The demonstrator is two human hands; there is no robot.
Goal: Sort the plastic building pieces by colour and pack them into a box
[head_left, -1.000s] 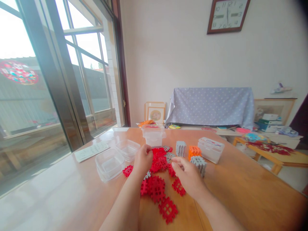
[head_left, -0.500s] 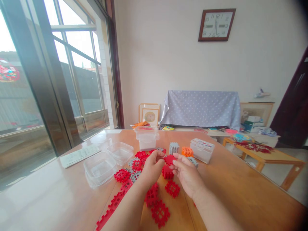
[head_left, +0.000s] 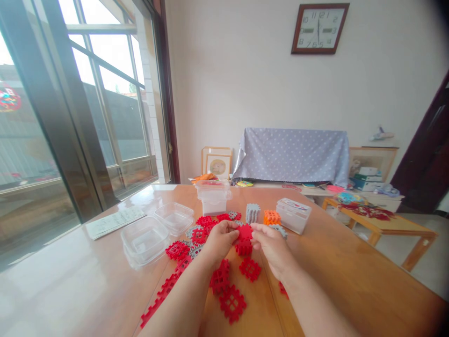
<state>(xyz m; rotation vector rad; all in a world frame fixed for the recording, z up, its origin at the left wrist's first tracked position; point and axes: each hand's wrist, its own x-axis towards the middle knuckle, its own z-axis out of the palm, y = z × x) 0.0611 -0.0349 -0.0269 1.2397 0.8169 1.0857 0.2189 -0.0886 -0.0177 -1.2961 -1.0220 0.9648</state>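
Between my two hands is a solid red interlocking tile with notched edges. My left hand pinches its left side, and my right hand grips its right edge between thumb and fingers. Just below it stands a red block of tiles. Nearer me on the table lie a loose red window tile, a thicker red piece and another red window tile. A long red strip of joined tiles runs toward the front left, partly hidden by my left forearm.
Clear plastic tubs sit to the left beside a printed sheet. Stacked clear boxes stand at the back. Beyond my hands are a grey tile stack, an orange tile stack and a lidded clear box.
My left hand has closed in on the tile's left side, so both hands now hold it. The tile looks more level, and the whole view has shifted slightly.
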